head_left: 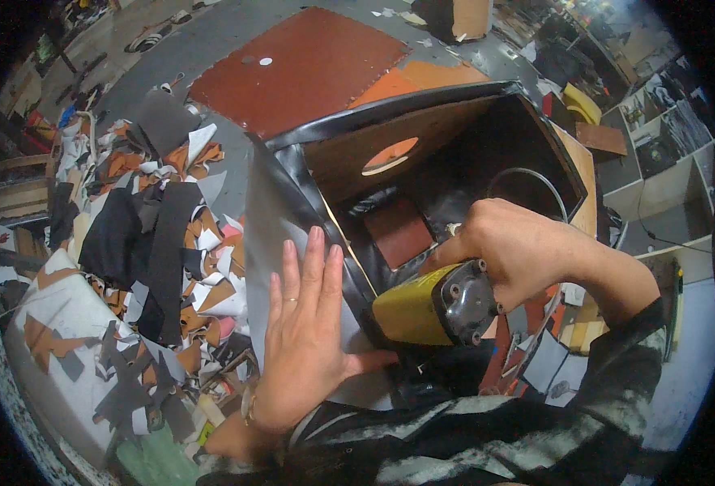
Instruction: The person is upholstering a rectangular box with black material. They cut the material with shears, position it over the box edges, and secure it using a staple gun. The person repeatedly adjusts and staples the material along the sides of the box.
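Observation:
A box-shaped wooden frame (446, 150), wrapped in black leather-like material, stands tilted in front of me with its open side facing up. My left hand (305, 324) lies flat, fingers stretched, on the shiny covering (264, 211) along the box's near left side. A ring is on one finger. In my right hand (515, 243) is a yellow and black pneumatic staple gun (414, 304), held at the box's near edge. Its nose is hidden behind the body and my hand. Inside the box, a round hole (390, 155) shows in one panel and a reddish-brown piece (398, 232) sits lower down.
Leather and fabric scraps (203, 275) are heaped at left, partly over a pale padded block (66, 348). Beyond the box, a large reddish-brown sheet (300, 69) lies on the grey surface. Shelving (657, 202) stands at right. A thin hose (535, 172) curves past my right hand.

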Demonstrator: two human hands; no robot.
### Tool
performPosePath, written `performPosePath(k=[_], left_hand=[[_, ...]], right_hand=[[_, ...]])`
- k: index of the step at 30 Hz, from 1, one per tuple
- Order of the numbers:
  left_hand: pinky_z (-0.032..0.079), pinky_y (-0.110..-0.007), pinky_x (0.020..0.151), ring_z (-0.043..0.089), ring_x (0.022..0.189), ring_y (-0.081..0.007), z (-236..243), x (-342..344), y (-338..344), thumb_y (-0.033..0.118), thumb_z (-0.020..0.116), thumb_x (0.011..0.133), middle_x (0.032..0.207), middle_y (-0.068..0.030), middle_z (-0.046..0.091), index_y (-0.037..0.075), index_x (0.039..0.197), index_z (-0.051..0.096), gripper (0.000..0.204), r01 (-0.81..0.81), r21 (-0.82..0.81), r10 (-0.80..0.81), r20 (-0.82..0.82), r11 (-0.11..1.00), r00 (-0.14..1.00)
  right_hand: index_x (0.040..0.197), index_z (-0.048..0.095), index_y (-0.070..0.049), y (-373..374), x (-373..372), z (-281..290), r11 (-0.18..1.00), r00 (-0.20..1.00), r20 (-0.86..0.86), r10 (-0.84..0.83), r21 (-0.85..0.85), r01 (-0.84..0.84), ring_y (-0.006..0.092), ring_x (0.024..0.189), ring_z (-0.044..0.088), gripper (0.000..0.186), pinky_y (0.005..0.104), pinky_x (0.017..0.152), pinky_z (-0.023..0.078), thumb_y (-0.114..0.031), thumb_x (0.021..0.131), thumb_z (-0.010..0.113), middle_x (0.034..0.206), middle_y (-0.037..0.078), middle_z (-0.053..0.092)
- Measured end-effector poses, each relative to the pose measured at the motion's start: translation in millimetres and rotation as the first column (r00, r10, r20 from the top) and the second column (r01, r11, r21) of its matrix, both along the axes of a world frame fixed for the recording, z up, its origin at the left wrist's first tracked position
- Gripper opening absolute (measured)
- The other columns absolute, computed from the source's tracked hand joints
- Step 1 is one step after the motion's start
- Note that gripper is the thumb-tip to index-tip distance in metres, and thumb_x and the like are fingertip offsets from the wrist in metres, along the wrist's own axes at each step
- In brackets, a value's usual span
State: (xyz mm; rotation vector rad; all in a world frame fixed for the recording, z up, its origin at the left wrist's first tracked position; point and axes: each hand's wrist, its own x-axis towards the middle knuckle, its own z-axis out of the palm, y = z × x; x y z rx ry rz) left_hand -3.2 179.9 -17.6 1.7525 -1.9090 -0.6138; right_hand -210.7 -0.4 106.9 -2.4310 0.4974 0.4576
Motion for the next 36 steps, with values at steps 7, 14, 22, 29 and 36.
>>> performPosePath(k=[7, 14, 22, 29, 36], left_hand=[[0.026, -0.073, 0.121, 0.017, 0.161, -0.0548, -2, -1, 4, 0.05, 0.1, 0.059, 0.176, -0.0275, 0.018, 0.008, 0.157, 0.043, 0.121, -0.029, -0.042, 0.026, -0.057, 0.999, 0.998], [0.031, -0.073, 0.118, 0.032, 0.157, -0.0471, -5, -4, 19, 0.051, 0.093, 0.069, 0.166, -0.015, 0.044, 0.01, 0.129, 0.069, 0.076, -0.011, -0.161, 0.013, 0.014, 0.987, 1.0], [0.033, -0.072, 0.118, 0.04, 0.153, -0.0423, -2, -9, 24, 0.05, 0.09, 0.073, 0.157, -0.012, 0.053, 0.013, 0.132, 0.07, 0.073, -0.038, -0.115, 0.042, 0.036, 0.993, 0.998], [0.032, -0.068, 0.12, 0.04, 0.153, -0.0438, -2, -11, 26, 0.056, 0.092, 0.066, 0.158, -0.0105, 0.053, 0.02, 0.139, 0.068, 0.084, -0.047, -0.103, 0.058, 0.109, 0.994, 0.992], [0.033, -0.069, 0.119, 0.039, 0.155, -0.0445, -4, -9, 24, 0.053, 0.094, 0.065, 0.161, -0.0111, 0.051, 0.018, 0.139, 0.067, 0.086, -0.059, -0.088, 0.063, 0.041, 0.994, 0.997]], right_hand=[[0.101, 0.08, -0.005, 4, 5, -4, 0.998, 0.998, -0.057, -0.036, -0.059, 0.033, 0.0428, 0.086, 0.075, 0.036, 0.0506, 0.08, 0.06, -0.024, 0.071, 0.085, 0.085, 0.023, 0.076], [0.099, 0.08, -0.004, 3, 3, -6, 0.997, 0.996, -0.064, -0.06, -0.057, 0.056, 0.0431, 0.087, 0.075, 0.035, 0.0495, 0.081, 0.06, -0.027, 0.073, 0.086, 0.086, 0.023, 0.076], [0.098, 0.077, -0.001, -2, -10, -5, 0.997, 0.997, 0.021, -0.073, 0.012, 0.073, 0.0412, 0.08, 0.074, 0.036, 0.0462, 0.073, 0.058, -0.02, 0.068, 0.085, 0.08, 0.022, 0.074], [0.099, 0.077, 0.0, 2, -12, 0, 0.999, 0.998, 0.046, -0.035, -0.009, 0.035, 0.0408, 0.077, 0.074, 0.038, 0.0449, 0.07, 0.057, -0.012, 0.064, 0.08, 0.079, 0.022, 0.073], [0.095, 0.079, -0.003, 3, -9, -4, 0.998, 0.998, 0.014, -0.059, 0.009, 0.059, 0.0427, 0.084, 0.075, 0.032, 0.0502, 0.077, 0.059, -0.023, 0.072, 0.084, 0.082, 0.023, 0.075]])
